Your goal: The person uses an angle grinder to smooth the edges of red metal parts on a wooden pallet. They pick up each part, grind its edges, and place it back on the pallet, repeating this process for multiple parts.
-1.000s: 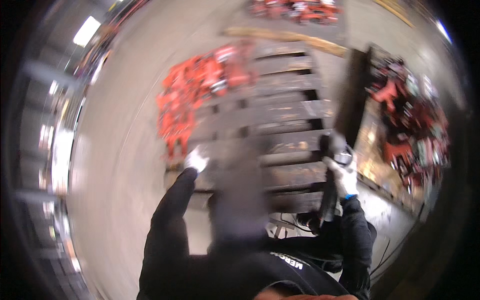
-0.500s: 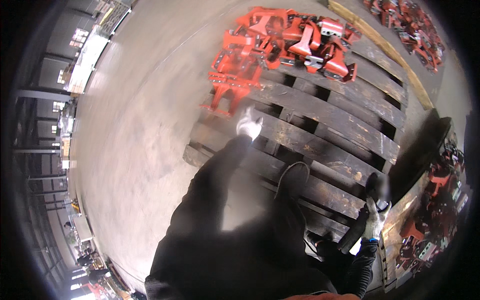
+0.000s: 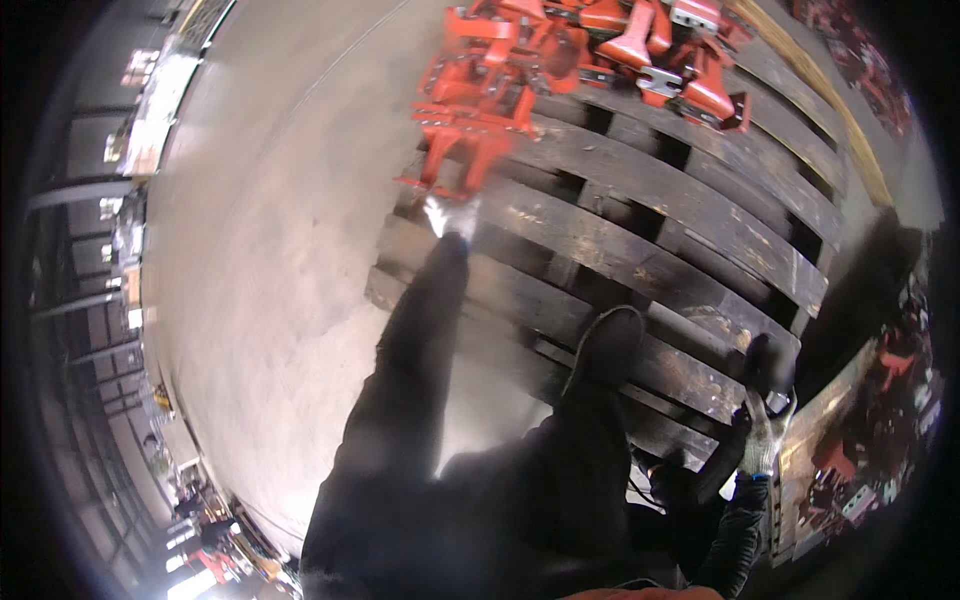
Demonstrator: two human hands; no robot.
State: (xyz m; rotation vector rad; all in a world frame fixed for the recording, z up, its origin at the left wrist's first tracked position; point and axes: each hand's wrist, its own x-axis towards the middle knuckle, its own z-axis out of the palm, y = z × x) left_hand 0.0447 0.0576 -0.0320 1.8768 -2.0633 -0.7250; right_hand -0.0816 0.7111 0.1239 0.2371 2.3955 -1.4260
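My left hand [image 3: 450, 214], in a white glove, is at the near end of a red metal bracket [image 3: 462, 150] on the pallet's left side. Motion smears its fingers, so I cannot tell whether they touch or grip the bracket. Off to the right, my right hand [image 3: 764, 440], in a pale glove, is closed against a dark, rounded object [image 3: 770, 366]. That object is blurred and its kind is unclear. More red metal brackets [image 3: 630, 40] lie piled along the pallet's far side.
The dark wooden pallet [image 3: 650, 210] has gaps between its boards. My shoe [image 3: 612, 335] is at its near part. Another load of red and metal parts [image 3: 850, 470] sits at the right, and more red parts [image 3: 860, 60] lie far right, beyond a wooden beam [image 3: 820, 95].
My left hand has moved left and closer to the near end of the red bracket. The view has shifted, and the right hand stays with the dark object.
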